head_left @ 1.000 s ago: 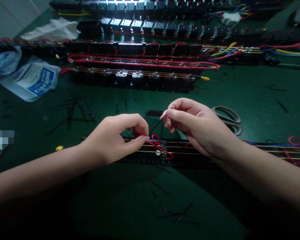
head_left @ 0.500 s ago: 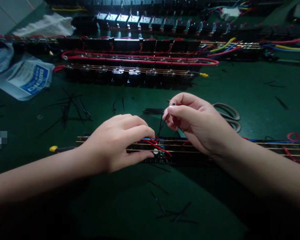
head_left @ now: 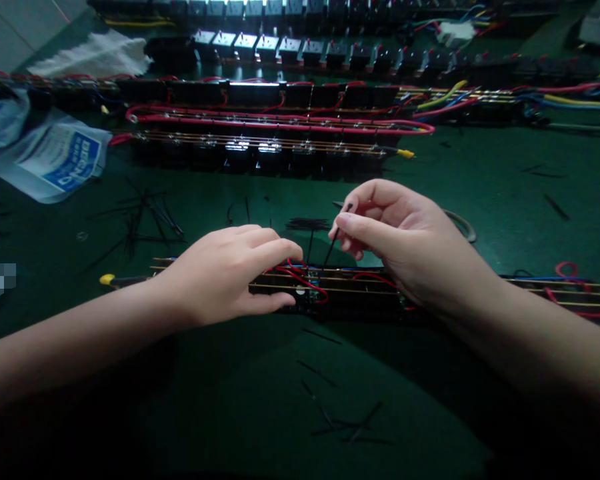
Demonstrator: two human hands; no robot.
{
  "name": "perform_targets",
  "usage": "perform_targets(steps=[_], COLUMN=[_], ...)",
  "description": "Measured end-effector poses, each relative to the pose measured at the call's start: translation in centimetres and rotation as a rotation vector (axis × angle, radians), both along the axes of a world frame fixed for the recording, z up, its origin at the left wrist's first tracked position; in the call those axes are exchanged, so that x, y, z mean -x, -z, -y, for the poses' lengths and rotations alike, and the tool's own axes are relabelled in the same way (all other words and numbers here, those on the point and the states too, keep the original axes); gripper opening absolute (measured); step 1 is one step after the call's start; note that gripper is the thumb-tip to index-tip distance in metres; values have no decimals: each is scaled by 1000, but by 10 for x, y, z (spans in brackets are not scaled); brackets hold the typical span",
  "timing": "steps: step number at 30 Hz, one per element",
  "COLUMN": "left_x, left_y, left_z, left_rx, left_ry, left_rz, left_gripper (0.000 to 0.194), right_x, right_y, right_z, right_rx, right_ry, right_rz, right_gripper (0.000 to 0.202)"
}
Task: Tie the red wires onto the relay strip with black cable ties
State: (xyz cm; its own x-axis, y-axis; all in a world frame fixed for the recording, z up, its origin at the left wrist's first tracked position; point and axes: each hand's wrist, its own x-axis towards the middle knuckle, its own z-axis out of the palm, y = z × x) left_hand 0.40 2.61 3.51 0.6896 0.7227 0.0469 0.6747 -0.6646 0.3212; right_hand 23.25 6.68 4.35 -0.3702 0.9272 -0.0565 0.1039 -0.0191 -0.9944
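My left hand spans a long black strip with brass rods and wires, thumb on the near side and fingers on the far side, gripping it. Red wires and a small green circuit board show just right of its fingertips. Between thumb and forefinger, my right hand pinches a thin black cable tie, which slants down toward the strip's far edge. Another thin black tie stands up there beside it. My right wrist hides part of the strip.
Loose black ties lie scattered on the green table, with a neat bundle behind the strip. Further back are a wired assembly and rows of sockets. A labelled plastic bag rests at left.
The strip has shifted slightly left and away from me with my left hand. My right hand has moved a little right, and the tie in it now stands apart from the upright one.
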Motion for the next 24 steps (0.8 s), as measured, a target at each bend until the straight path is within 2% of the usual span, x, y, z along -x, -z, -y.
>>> perform_targets(steps=[3, 13, 20, 24], left_x=[2, 1, 1, 1], left_y=[0, 2, 3, 3], left_z=[-1, 0, 4, 6], left_rx=[-27, -170, -268, -310], left_ry=[10, 91, 78, 53], left_rz=[-5, -9, -3, -4], left_gripper=[33, 28, 29, 27], right_x=[-1, -1, -1, 0], right_y=[4, 10, 7, 8], right_z=[-1, -2, -4, -5], right_rx=[-46, -22, -34, -31], right_ry=[-13, -59, -176, -217], right_rz=[32, 23, 170, 182], right_gripper=[13, 12, 10, 9])
